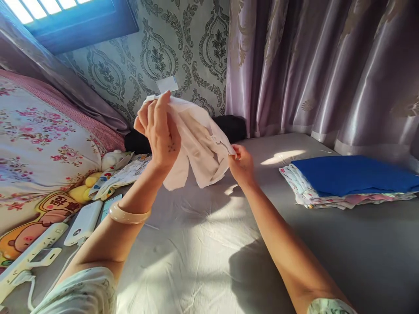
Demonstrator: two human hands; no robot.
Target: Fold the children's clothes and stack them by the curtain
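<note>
A small pale pink garment [204,152] hangs in the air in front of me, with two leg- or sleeve-like parts dangling at its lower end. My left hand [162,131] is raised, its fingers closed over the garment's upper left edge. Lower and to the right, my right hand [241,163] pinches the other end of that edge between thumb and fingers. Between the two hands the cloth is slack and creased. Its lower parts hang just above or against the grey bed sheet [183,253]; I cannot tell which.
Folded cloths with a blue piece [353,174] on top lie at the right. At the left are a power strip [36,250], a white power bank [83,222], a phone [111,207], plush toys [85,187] and a floral pillow [42,135]. Curtains [294,65] hang behind.
</note>
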